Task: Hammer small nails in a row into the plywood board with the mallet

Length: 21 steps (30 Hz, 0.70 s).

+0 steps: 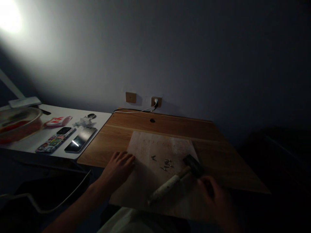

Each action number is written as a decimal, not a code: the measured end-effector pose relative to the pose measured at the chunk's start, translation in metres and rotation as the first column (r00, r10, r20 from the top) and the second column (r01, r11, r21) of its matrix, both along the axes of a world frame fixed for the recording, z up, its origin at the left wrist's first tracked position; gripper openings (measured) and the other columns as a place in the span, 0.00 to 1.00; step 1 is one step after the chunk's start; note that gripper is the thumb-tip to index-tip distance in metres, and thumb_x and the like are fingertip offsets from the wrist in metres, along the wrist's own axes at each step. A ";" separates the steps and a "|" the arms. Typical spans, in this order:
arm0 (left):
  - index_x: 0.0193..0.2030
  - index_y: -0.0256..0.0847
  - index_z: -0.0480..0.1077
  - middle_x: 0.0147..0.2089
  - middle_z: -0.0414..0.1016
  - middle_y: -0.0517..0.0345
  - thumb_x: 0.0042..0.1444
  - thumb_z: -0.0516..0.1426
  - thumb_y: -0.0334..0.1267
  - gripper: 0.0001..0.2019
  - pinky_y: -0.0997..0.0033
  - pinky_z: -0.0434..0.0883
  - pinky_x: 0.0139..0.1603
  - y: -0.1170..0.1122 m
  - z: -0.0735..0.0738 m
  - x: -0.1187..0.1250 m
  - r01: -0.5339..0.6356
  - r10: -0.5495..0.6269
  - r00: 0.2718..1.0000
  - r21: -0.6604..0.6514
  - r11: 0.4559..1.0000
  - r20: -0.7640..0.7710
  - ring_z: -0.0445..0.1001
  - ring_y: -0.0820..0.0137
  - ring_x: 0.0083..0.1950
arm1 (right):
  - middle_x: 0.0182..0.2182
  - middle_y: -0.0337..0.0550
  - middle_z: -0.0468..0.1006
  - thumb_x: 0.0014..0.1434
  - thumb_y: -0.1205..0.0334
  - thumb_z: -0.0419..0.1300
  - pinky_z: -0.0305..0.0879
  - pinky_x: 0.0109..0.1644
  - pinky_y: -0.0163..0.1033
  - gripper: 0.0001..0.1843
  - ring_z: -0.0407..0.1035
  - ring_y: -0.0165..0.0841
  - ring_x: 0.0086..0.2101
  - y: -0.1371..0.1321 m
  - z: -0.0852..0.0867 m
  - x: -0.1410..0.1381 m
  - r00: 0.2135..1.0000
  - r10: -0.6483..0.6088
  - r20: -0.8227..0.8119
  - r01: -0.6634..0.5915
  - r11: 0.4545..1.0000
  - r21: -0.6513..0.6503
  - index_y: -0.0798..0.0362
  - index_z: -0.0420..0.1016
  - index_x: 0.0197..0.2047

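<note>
A hammer point(167, 186) with a dark head and a pale wrapped handle lies diagonally on a thin wooden board point(143, 181). Several small metal nails or screws point(167, 163) lie loose mid-board, and a row of small upright points point(150, 141) shows near its far edge. My left hand point(120, 166) rests at the board's left edge, its fingers curled and closed against it. Close to the hammer head, at the lower right, my right hand point(213, 194) is dim and slightly blurred. Its thumb and forefinger are apart, and nothing shows between them.
The board lies on a wooden desk point(102, 145). A white table point(104, 118) adjoins on the left, bearing a phone point(81, 139), a patterned phone case point(54, 140), crumpled tissue point(84, 122) and a clear bowl point(31, 126). White cable point(141, 111) runs to a wall socket point(159, 101).
</note>
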<state>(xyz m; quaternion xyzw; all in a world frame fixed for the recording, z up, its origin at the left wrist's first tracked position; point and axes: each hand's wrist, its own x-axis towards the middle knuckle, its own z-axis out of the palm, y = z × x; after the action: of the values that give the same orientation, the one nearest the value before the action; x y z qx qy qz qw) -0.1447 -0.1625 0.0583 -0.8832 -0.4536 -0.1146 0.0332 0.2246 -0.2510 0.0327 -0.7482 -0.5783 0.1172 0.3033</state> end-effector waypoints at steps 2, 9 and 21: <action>0.55 0.42 0.69 0.54 0.75 0.49 0.63 0.54 0.31 0.14 0.57 0.64 0.54 0.013 0.000 0.016 0.126 -0.126 0.992 -0.002 0.992 -0.003 0.71 0.59 0.55 | 0.30 0.45 0.82 0.62 0.40 0.50 0.70 0.38 0.42 0.26 0.77 0.41 0.33 0.004 0.005 -0.029 0.982 0.149 -0.113 -0.160 0.983 -0.090 0.48 0.76 0.49; 0.51 0.39 0.71 0.49 0.75 0.49 0.61 0.54 0.25 0.14 0.64 0.67 0.50 0.056 -0.001 0.065 0.362 -0.366 0.927 -0.063 0.930 -0.074 0.73 0.62 0.50 | 0.31 0.47 0.82 0.59 0.39 0.54 0.69 0.42 0.43 0.27 0.77 0.44 0.37 0.023 0.016 -0.081 0.948 0.183 -0.260 -0.252 0.932 -0.262 0.49 0.81 0.49; 0.47 0.38 0.73 0.46 0.74 0.52 0.55 0.53 0.20 0.16 0.74 0.70 0.42 0.090 -0.006 0.092 0.365 -0.288 0.900 -0.206 0.908 0.327 0.74 0.71 0.40 | 0.37 0.38 0.79 0.52 0.52 0.62 0.72 0.27 0.38 0.28 0.76 0.37 0.31 -0.003 0.007 -0.041 0.444 -0.105 -0.890 0.024 0.994 -0.105 0.42 0.62 0.55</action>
<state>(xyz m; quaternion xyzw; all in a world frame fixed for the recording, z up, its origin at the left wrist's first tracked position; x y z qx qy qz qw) -0.0523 -0.0723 0.0519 -0.9172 -0.3088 -0.1855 -0.1704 0.1834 -0.2543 0.0402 -0.6070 -0.2984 0.5036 0.5375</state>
